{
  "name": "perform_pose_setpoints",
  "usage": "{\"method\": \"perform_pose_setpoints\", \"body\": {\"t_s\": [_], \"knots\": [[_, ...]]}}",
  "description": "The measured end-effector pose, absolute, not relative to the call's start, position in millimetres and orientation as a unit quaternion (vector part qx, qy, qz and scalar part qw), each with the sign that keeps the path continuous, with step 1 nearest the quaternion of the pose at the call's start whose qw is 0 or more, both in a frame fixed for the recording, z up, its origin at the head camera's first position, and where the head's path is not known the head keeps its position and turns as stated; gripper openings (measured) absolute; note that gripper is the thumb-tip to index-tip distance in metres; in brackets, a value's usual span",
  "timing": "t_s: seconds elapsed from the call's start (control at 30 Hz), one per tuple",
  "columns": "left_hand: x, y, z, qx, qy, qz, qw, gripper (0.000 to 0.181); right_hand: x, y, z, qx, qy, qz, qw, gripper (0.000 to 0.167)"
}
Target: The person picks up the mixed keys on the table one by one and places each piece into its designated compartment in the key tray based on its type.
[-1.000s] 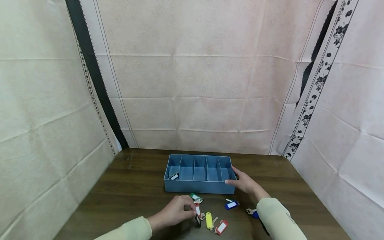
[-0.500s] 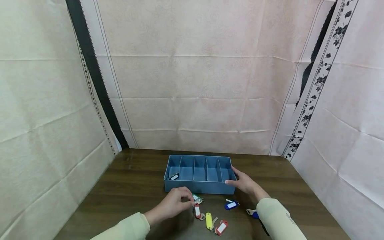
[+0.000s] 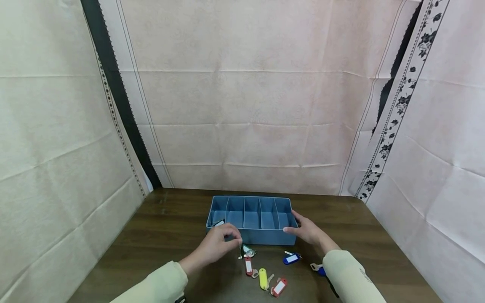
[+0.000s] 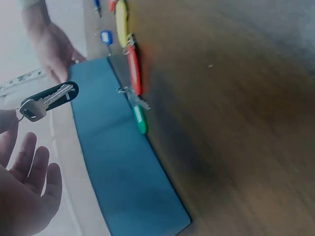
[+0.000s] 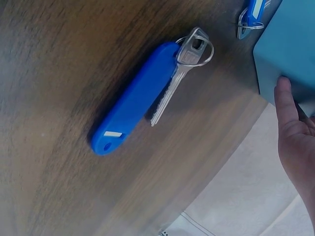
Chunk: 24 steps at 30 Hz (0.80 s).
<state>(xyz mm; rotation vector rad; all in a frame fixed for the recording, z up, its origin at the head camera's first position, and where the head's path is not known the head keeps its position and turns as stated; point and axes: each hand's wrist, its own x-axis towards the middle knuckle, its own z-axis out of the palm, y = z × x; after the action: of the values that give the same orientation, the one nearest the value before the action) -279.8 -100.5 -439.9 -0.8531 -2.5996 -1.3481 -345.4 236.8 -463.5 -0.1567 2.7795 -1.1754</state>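
My left hand (image 3: 217, 245) pinches the ring of a black key tag with a silver key (image 4: 48, 102), hanging just in front of the blue compartment box (image 3: 261, 237). Thumb and fingers of my right hand (image 3: 310, 230) hold the right end of this box. Another black key tag (image 3: 219, 222) lies in its leftmost compartment, partly hidden by my left hand. Below the hanging key, a green key tag (image 3: 249, 251) lies on the table. Nearer me are a red key tag (image 3: 248, 266), a yellow key tag (image 3: 263, 279) and a second red key tag (image 3: 279, 287).
A blue key tag (image 3: 291, 259) lies before the box's right end. Another blue key tag (image 5: 135, 96) with its key lies beneath my right forearm, partly covered in the head view. Pale cloth (image 3: 242, 105) hangs behind and at both sides of the wooden table (image 3: 159, 248).
My left hand has lifted the black key tag from beside the red one and carried it forward and slightly left, towards the box. My right hand stays on the box.
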Motion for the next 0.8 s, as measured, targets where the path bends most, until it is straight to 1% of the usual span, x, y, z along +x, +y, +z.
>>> {"method": "perform_pose_setpoints", "body": {"t_s": [0.33,0.8], "knots": [[-294,-108,-427,-0.225,-0.838,-0.492,0.075,0.011,-348,239,-464,-0.053,0.917,-0.391,0.059,0.100],[-310,-117,-412,-0.168,-0.828,-0.520,0.125,0.006,-347,238,-463,-0.056,0.916,-0.393,0.058,0.094]]}}
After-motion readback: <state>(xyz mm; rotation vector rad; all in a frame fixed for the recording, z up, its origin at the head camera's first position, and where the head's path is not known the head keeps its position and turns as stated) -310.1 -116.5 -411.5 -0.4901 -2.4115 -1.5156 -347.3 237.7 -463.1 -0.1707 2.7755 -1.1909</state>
